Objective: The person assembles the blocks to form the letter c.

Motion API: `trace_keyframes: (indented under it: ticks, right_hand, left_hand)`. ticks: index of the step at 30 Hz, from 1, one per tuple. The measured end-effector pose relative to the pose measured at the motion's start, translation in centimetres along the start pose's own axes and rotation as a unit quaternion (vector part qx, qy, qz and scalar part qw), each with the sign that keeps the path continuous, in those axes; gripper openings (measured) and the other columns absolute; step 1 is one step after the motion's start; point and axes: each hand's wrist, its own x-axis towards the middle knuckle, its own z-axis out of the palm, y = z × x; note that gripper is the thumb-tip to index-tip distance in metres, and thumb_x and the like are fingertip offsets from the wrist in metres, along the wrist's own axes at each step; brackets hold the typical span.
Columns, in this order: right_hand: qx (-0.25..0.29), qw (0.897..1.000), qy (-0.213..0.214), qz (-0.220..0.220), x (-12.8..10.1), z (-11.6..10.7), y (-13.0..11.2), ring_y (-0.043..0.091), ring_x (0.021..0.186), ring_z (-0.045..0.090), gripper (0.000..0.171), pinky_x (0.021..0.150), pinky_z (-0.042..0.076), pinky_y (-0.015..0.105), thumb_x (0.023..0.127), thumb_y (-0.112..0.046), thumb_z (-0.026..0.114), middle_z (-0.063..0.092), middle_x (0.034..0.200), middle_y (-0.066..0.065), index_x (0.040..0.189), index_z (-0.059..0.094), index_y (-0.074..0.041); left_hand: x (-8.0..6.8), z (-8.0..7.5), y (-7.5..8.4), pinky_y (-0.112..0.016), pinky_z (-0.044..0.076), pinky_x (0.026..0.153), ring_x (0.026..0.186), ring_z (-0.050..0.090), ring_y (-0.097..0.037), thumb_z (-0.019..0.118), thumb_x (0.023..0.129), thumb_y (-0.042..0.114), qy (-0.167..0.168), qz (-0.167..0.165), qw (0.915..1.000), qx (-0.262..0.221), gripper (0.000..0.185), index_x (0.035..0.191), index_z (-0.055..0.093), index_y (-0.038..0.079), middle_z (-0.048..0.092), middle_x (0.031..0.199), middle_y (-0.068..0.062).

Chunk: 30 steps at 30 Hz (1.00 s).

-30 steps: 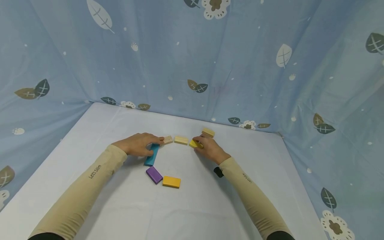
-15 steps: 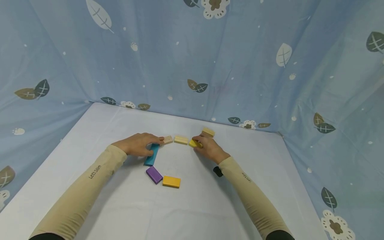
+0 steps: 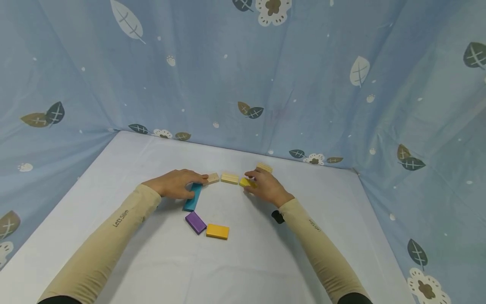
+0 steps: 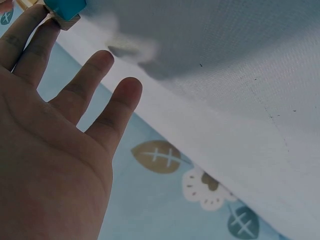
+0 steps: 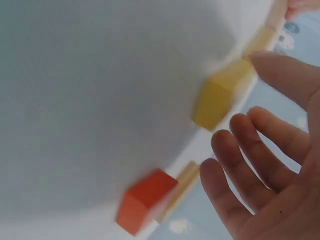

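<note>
My left hand (image 3: 172, 184) rests at the far end of a blue block (image 3: 193, 202), thumb along its side and fingertips at a plain wooden block (image 3: 213, 178). In the left wrist view, its fingers are extended and spread. A grooved wooden block (image 3: 229, 178) lies between the two hands. Around a yellow block (image 3: 245, 182) my right hand (image 3: 268, 188) is loosened, its thumb and fingers spread apart. The right wrist view shows the yellow block (image 5: 215, 102) beside the fingertips. A red block (image 5: 150, 197) lies near that hand, hidden behind it in the head view.
Another grooved wooden block (image 3: 265, 167) lies beyond the right hand. Nearer the body, a purple block (image 3: 195, 222) and an orange-yellow block (image 3: 217, 231) continue the curved row on the white tabletop (image 3: 247, 270). A blue patterned curtain (image 3: 197, 76) stands behind and at both sides.
My right hand has loosened its pinch on the yellow block, its fingers lifting and spreading slightly. The left hand and the other blocks stay in place.
</note>
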Motion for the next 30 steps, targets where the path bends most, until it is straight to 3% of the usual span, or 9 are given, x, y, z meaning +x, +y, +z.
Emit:
trace_keyframes:
  ticks: [6, 10, 21, 30]
  right_hand:
    - [0.025, 0.997, 0.068, -0.001, 0.4, -2.3, 1.7, 0.028, 0.116, 0.06, 0.047, 0.096, 0.052, 0.042, 0.097, -0.026, 0.07, 0.06, 0.131, 0.01, 0.139, 0.061, -0.008]
    - [0.039, 0.995, 0.086, 0.013, 0.5, -3.4, 3.2, 0.033, 0.12, 0.058, 0.047, 0.098, 0.051, 0.045, 0.096, -0.018, 0.07, 0.056, 0.136, 0.012, 0.14, 0.059, -0.007]
    - [0.048, 0.997, 0.063, 0.027, 1.7, -3.0, 5.2, 0.035, 0.123, 0.057, 0.048, 0.101, 0.05, 0.044, 0.096, -0.012, 0.069, 0.054, 0.137, 0.014, 0.142, 0.057, -0.006]
    - [0.009, 0.998, 0.02, 0.057, 3.3, -2.5, 4.9, 0.034, 0.135, 0.049, 0.051, 0.11, 0.043, 0.046, 0.097, -0.014, 0.068, 0.05, 0.147, 0.02, 0.146, 0.054, -0.006]
  left_hand:
    - [0.1, 0.0, 0.0, -0.062, 0.029, 0.115, 0.143, 0.038, -0.039, 0.062, 0.088, 0.015, 0.003, 0.004, 1.0, 0.007, 0.06, 0.148, 0.056, 0.017, 0.045, 0.157, -0.005]
    - [0.1, 0.0, 0.0, -0.061, 0.029, 0.115, 0.143, 0.039, -0.038, 0.062, 0.088, 0.016, 0.002, 0.002, 1.0, 0.007, 0.06, 0.148, 0.056, 0.017, 0.045, 0.157, -0.004]
    - [-0.1, 0.1, -0.1, -0.063, 0.028, 0.115, 0.143, 0.037, -0.039, 0.062, 0.088, 0.015, -0.003, -0.001, 1.0, 0.003, 0.061, 0.148, 0.055, 0.017, 0.043, 0.158, -0.004]
    - [-0.1, 0.1, 0.1, -0.061, 0.027, 0.116, 0.143, 0.039, -0.039, 0.061, 0.086, 0.015, 0.003, 0.004, 0.9999, 0.011, 0.061, 0.147, 0.056, 0.015, 0.045, 0.157, -0.004]
